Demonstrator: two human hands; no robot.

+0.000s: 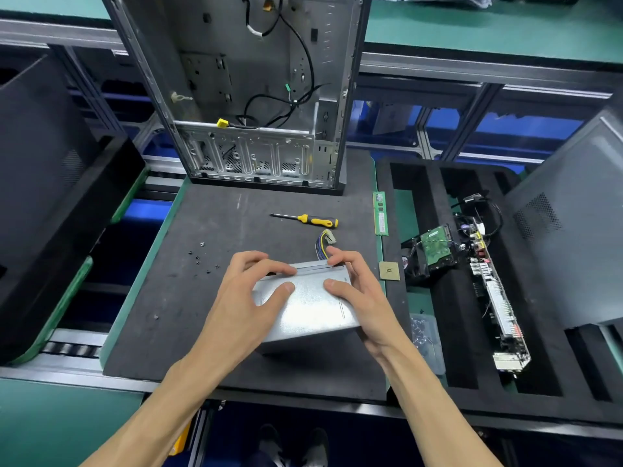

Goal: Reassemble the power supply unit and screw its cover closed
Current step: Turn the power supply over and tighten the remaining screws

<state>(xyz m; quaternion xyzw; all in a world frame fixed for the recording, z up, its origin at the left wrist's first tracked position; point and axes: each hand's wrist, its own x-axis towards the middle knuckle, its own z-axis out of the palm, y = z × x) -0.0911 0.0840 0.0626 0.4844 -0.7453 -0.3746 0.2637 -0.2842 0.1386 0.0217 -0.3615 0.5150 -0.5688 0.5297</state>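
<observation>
A silver metal power supply unit lies on the dark foam mat, its cable bundle with a white connector trailing off the far end. My left hand grips its left side, fingers curled over the far top edge and thumb on the cover. My right hand grips the right side the same way, fingertips on the far edge seam. A yellow and black screwdriver lies on the mat beyond the unit. Several small dark screws are scattered to the left.
An open, upright computer case stands at the mat's far edge. A RAM stick and a CPU chip lie right of the mat. A black foam tray holds a hard drive, a fan and a motherboard. Case panels lean at both sides.
</observation>
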